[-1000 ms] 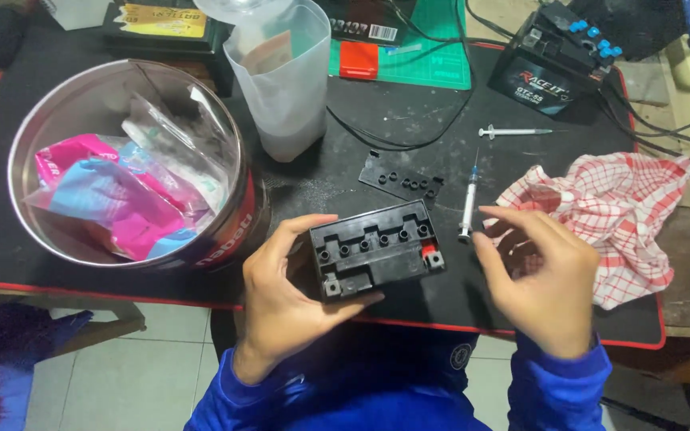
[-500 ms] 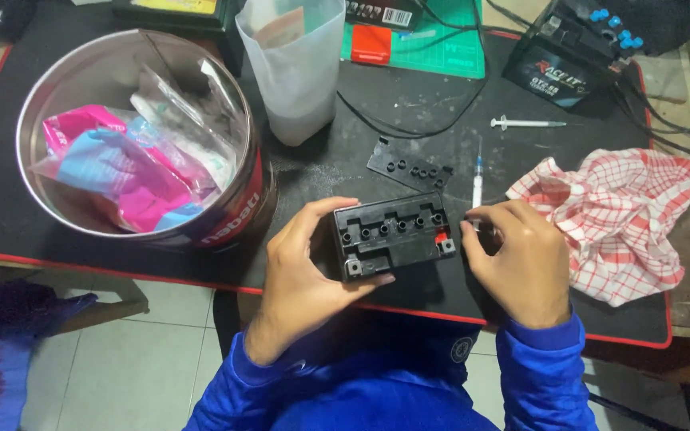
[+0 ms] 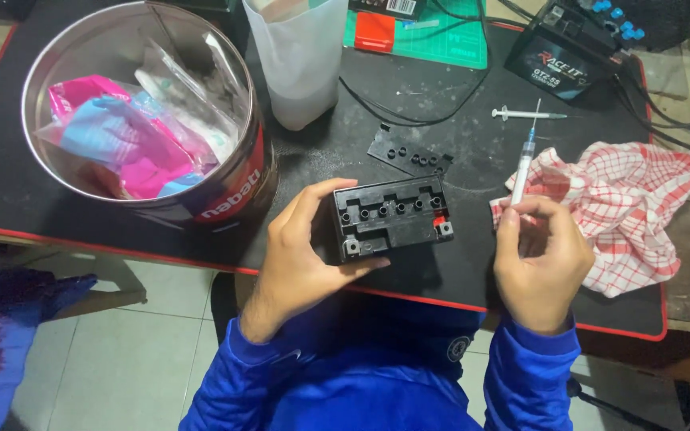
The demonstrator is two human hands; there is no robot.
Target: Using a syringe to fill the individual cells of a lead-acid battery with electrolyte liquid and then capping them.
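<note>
Head view, work mat: a black mat (image 3: 57,199) with a red border covers the table and carries everything named below.
Tin: a round metal tin (image 3: 225,191) sits at the mat's left, stuffed with pink, blue and clear wrappers, apparently kept as a scrap bin.
Cloth: a red-and-white checked cloth (image 3: 640,207) lies crumpled at the right, just beside the right hand, handy for wiping.
Jug: a translucent plastic jug (image 3: 297,72) stands behind the battery.
Second battery: a dark battery (image 3: 565,60) rests at the far right, wired up.
Small battery: the small black battery (image 3: 389,217) sits near the mat's front edge, filler holes facing up.
Left hand: the left hand (image 3: 297,255) wraps its fingers around the battery's left side, thumb along the front, steadying it.
Right hand: the right hand (image 3: 541,255) pinches a syringe (image 3: 523,164) between fingertips, needle pointing away.
Cap strip: a black cap strip (image 3: 409,156) lies just behind the battery, off its holes.
Spare syringe: a second syringe (image 3: 529,116) lies flat farther back.
</note>
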